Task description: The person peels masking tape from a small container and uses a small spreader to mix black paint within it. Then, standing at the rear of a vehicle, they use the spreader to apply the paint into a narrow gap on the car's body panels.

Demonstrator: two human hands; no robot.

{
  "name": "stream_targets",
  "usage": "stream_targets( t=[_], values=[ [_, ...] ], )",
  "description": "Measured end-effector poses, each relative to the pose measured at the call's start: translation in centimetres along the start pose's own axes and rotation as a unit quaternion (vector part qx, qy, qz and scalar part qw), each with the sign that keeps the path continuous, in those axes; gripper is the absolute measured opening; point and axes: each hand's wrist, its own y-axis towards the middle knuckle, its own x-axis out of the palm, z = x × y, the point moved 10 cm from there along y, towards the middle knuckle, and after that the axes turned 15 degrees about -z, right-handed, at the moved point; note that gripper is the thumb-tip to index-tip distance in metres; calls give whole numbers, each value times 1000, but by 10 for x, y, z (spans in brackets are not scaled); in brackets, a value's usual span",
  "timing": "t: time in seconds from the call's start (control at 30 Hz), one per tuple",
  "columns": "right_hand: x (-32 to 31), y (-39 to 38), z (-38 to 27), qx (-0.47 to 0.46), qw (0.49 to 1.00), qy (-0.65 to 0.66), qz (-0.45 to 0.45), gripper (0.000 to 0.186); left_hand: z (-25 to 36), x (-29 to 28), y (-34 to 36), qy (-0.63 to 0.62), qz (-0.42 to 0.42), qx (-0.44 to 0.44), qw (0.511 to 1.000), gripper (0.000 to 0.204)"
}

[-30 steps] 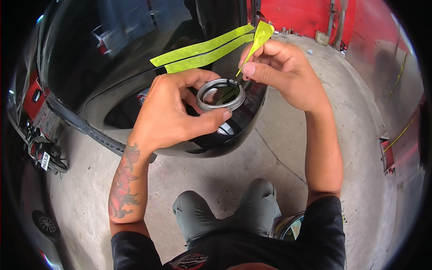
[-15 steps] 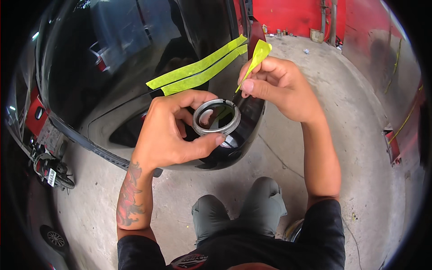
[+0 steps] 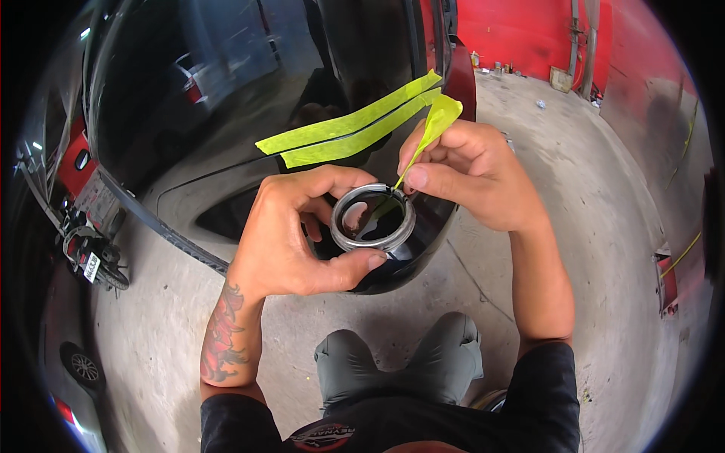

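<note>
My left hand (image 3: 281,240) grips a small round can (image 3: 408,232) with a silver metal rim, thumb on the near side and fingers on the far side. Glossy dark liquid (image 3: 385,223) shows inside it, with a pale reflection. Between the thumb and fingers of my right hand (image 3: 483,177) is a strip of yellow-green masking tape (image 3: 442,118), wide at the top and twisted to a narrow point. That point meets the can's far rim; whether it touches the liquid I cannot tell. Beyond the can, two more tape strips (image 3: 355,121) run along a black car panel (image 3: 226,170).
Concrete floor (image 3: 521,302) surrounds the car. A motorcycle (image 3: 102,264) and another car's wheel (image 3: 81,364) stand at the left. A red wall (image 3: 521,34) rises behind, with a bucket (image 3: 560,79) at its foot. A thin cable (image 3: 483,291) lies on the floor.
My right hand has lowered the pointed end of the tape to the can's rim. The view has shifted slightly, so the car and floor appear farther right.
</note>
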Motion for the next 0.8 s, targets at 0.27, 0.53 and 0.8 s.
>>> stream_targets(
  t=[0.27,0.53,0.8],
  values=[
    [-5,-2,-2,-13,1000,-6,-1,14,1,1,2,11,3,-16,1000,67],
    [-7,-4,-2,-9,1000,-15,1,14,2,1,4,-14,10,2,1000,67],
    [-9,-4,-4,-18,1000,-14,18,14,3,2,3,-12,10,-4,1000,66]
  ],
)
